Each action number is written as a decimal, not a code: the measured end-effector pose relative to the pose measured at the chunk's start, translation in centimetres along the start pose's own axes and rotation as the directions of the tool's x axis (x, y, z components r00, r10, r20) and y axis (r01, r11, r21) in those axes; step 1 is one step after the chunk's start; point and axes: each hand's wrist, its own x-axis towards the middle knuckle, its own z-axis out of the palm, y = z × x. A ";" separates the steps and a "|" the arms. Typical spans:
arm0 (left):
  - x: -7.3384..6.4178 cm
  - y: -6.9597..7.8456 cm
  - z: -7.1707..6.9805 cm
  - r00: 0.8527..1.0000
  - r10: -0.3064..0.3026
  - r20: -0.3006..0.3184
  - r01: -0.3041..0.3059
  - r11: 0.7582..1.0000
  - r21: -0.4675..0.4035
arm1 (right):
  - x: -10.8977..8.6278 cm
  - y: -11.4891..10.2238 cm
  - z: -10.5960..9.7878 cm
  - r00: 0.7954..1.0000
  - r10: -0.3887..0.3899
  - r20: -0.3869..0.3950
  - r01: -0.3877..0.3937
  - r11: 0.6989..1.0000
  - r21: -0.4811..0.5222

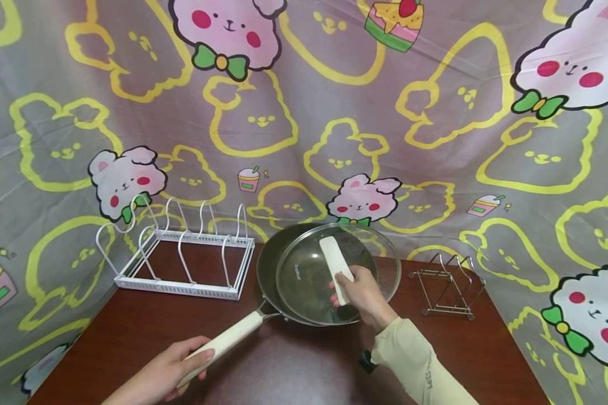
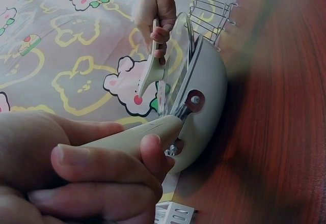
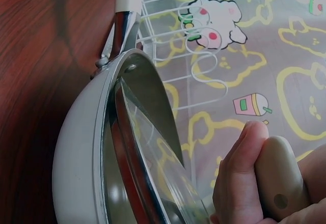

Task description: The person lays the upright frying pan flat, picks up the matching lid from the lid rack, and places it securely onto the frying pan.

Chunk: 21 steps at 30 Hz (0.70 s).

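A wok with a pale outside and a dark inside is on the brown table, its cream handle pointing toward the lower left. My left hand grips that handle near its end. Over the wok lies a clear glass lid with a metal rim, off-centre to the right and tilted in the right wrist view. My right hand holds the lid by its long cream handle, fingers curled round it, as the left wrist view of the hand also shows.
To the left stands a white rack with several curved loops. A smaller wire rack is at the right of the table. Behind hangs a curtain with cartoon rabbits, close to the wok's far side.
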 end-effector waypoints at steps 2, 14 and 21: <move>0.0 0.0 0.0 1.000 -0.003 0.002 0.004 1.000 -0.010 | 0.0 0.0 0.1 1.000 -0.001 0.004 0.001 1.000 0.002; -0.1 -0.1 -0.1 1.000 0.011 0.016 -0.011 1.000 -0.020 | 0.2 0.1 0.2 1.000 0.002 0.002 -0.002 1.000 0.015; 0.0 -0.1 -0.2 1.000 0.015 0.027 -0.014 1.000 -0.013 | 0.4 0.3 0.2 1.000 -0.019 0.008 0.019 1.000 0.006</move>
